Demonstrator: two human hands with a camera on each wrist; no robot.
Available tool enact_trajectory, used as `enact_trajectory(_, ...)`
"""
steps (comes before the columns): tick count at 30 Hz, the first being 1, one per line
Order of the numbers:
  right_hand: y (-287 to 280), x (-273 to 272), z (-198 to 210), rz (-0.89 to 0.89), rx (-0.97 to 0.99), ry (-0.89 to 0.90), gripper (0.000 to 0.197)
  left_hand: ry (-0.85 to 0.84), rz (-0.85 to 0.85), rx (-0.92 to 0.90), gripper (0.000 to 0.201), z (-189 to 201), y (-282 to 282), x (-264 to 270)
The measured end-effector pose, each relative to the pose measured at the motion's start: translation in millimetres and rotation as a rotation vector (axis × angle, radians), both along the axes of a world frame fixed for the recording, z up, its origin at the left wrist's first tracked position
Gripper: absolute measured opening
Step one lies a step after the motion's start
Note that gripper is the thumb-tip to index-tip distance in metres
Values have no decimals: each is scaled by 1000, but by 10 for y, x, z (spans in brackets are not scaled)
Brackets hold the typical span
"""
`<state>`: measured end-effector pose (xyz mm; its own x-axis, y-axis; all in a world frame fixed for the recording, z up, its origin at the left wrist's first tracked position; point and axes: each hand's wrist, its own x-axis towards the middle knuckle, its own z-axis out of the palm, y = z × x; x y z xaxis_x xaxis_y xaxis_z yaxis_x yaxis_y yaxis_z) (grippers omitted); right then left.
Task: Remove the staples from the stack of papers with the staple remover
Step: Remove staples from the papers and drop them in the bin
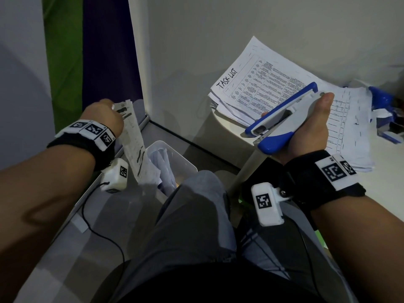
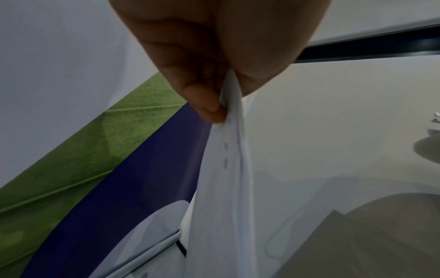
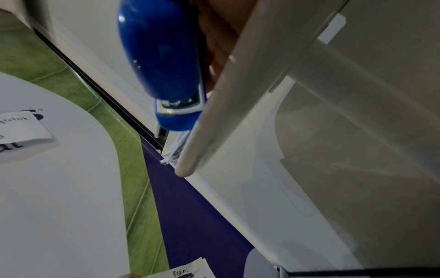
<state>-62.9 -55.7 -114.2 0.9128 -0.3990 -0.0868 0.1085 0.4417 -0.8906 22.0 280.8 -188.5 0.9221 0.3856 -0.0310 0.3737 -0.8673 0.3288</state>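
Papers (image 1: 290,101) from the stack lie fanned across the small round table (image 1: 227,123) at our right, the top sheet headed "TASK LIST", many short dark marks along their edges that we take for staples. In the head view our right hand (image 1: 310,132) is wrapped around the blue and white staple remover (image 1: 282,119), held just above the table's near edge with its nose pointing left, while our left hand (image 1: 105,119) pinches a narrow bundle of sheets (image 1: 135,141) by its top end so it hangs over the white bin (image 1: 172,158) on the floor, which already holds paper. We judge the step in hand to be dropping this cleared bundle; to do it well we should lower its bottom end inside the rim before letting go, so the sheets do not slide out, and keep the tool steady above the stack for the next staple. The left wrist view adds what the head cannot: thumb and fingers (image 2: 209,105) squeezing the folded top of the bundle (image 2: 226,188), with a row of small holes or marks just below the pinch. The right wrist view shows the tool's (image 3: 164,62) blue underside and metal mouth, the table edge (image 3: 214,116) beside it, and layered sheet corners poking past that edge; our fingers there are mostly hidden.
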Motion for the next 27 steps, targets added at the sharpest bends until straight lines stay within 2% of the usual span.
enact_trajectory(3,-10,15,3,1,-9,-1,51,45,-52,-23,24,-97,-31,25)
enact_trajectory(7,8,17,-25,0,-45,-12,57,240,-70,53,26,-156,-122,-27)
enact_trajectory(9,13,19,-29,-3,-58,-25,58,258,-86,64,26,-174,-143,-38)
enact_trajectory(11,4,16,-39,8,-49,-41,57,216,-38,23,25,-175,-123,-24)
enact_trajectory(14,8,18,-49,7,-67,-56,57,19,55,-56,24,-133,-120,-43)
enact_trajectory(16,7,24,-54,-4,-73,-53,56,-69,52,-81,25,-103,-142,-69)
enact_trajectory(18,-4,33,-54,0,-63,-43,54,-73,12,-100,25,-120,-169,-89)
enact_trajectory(20,-20,32,-44,3,-70,-26,49,14,-62,-115,30,-151,-218,-113)
enact_trajectory(24,-16,24,-36,-21,-67,-27,50,300,-180,-67,40,-300,-303,-195)
enact_trajectory(27,-20,22,-13,-45,-116,-11,44,366,-206,-67,39,-415,-336,-229)
